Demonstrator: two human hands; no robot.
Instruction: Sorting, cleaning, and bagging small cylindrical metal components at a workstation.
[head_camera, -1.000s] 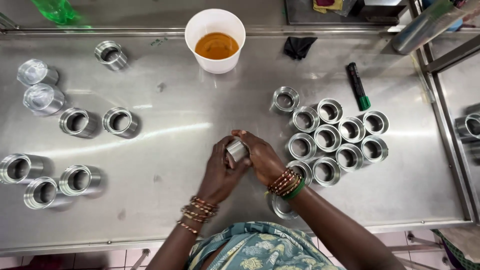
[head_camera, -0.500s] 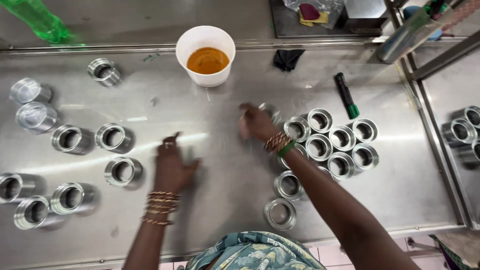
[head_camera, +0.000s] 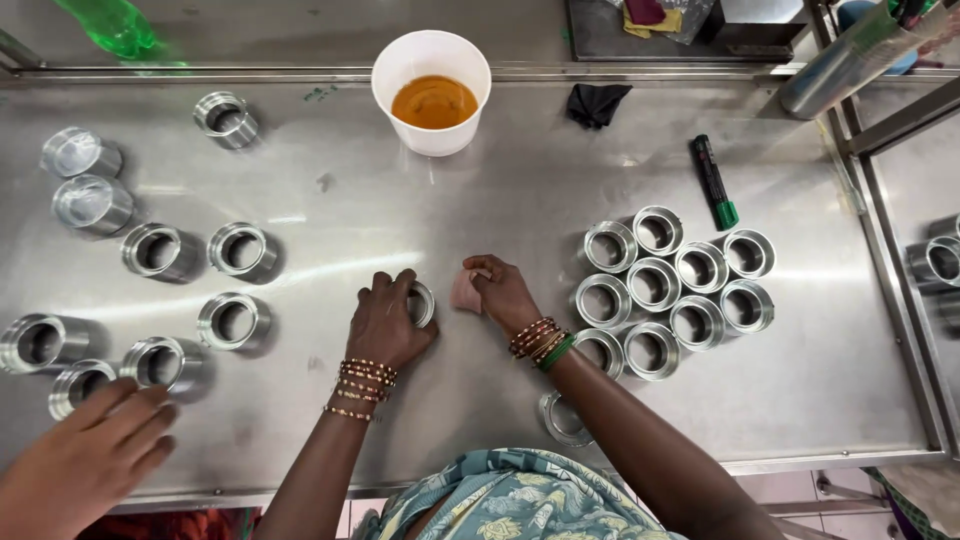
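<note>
My left hand (head_camera: 385, 322) rests on the steel table (head_camera: 480, 210), near its front middle, and is closed over a short metal ring (head_camera: 422, 303). Just to the right, my right hand (head_camera: 503, 290) pinches a small pinkish pad (head_camera: 466, 290) right beside that ring. Several matching metal rings (head_camera: 680, 285) stand packed together to the right of my right wrist. One more ring (head_camera: 560, 420) lies partly hidden under my right forearm. Both wrists carry bangles.
Loose metal rings (head_camera: 235, 250) are scattered over the left half. At the back stand a white bowl of orange-brown paste (head_camera: 432, 90), a black cloth (head_camera: 597, 102), a green-capped marker (head_camera: 712, 180) and a green bottle (head_camera: 110, 25). Another person's hand (head_camera: 85, 460) reaches in at the lower left.
My right hand put a ring by the cluster while my left hand reached left. Both hands are back at the centre, left on a ring. Another person's hand has come in.
</note>
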